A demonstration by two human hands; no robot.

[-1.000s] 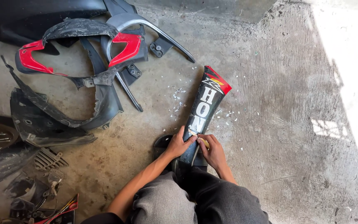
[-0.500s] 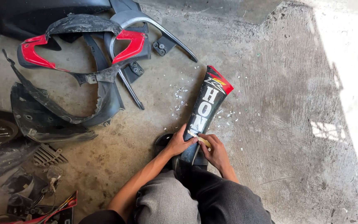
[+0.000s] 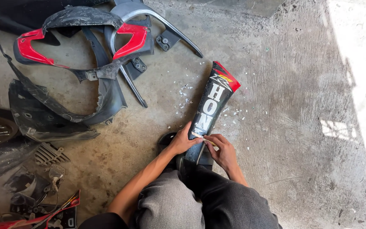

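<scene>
The long black plastic fairing panel with white lettering and a red tip [image 3: 212, 111] lies on the concrete floor, its near end clamped under the left hand [image 3: 182, 142]. The right hand [image 3: 222, 149] pinches a thin pale strip at the panel's edge, just beside that grip. The strip may tear short, or the panel may skid away past the white flakes [image 3: 186, 97] scattered beyond the grip.

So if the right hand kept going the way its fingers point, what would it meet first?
The right hand points left across the black fairing panel; it would probably meet the left hand gripping the panel's other edge.
</scene>
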